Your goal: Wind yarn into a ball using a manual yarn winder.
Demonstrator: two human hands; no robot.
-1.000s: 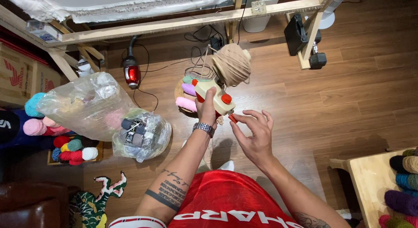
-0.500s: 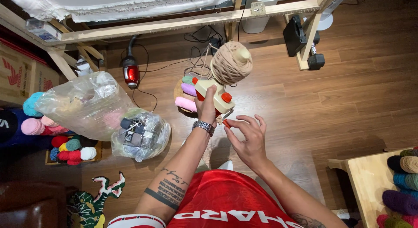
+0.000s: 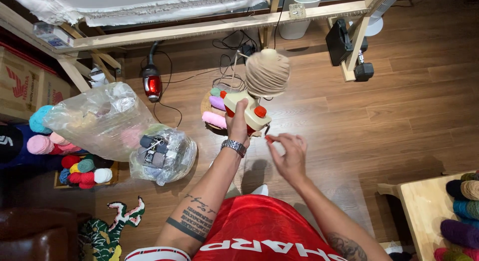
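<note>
The left hand [image 3: 238, 122] grips a cream yarn winder [image 3: 248, 110] topped with beige yarn [image 3: 267, 72]; the right hand [image 3: 288, 155], at its 5 o'clock, pinches the red crank handle [image 3: 269, 139]. Clear yarn bags [image 3: 117, 129] lie at 9 o'clock, a wooden frame [image 3: 209, 26] at 12

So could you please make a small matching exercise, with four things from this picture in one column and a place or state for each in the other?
Things:
1. yarn winder
2. crank handle
3. beige yarn
4. clear bag

Places or states:
A. wound into a ball on top of the winder
B. on the floor at the left, full of yarn
C. pinched by the right hand
D. gripped by the left hand

Pairs: 1-D, 2-C, 3-A, 4-B
</note>
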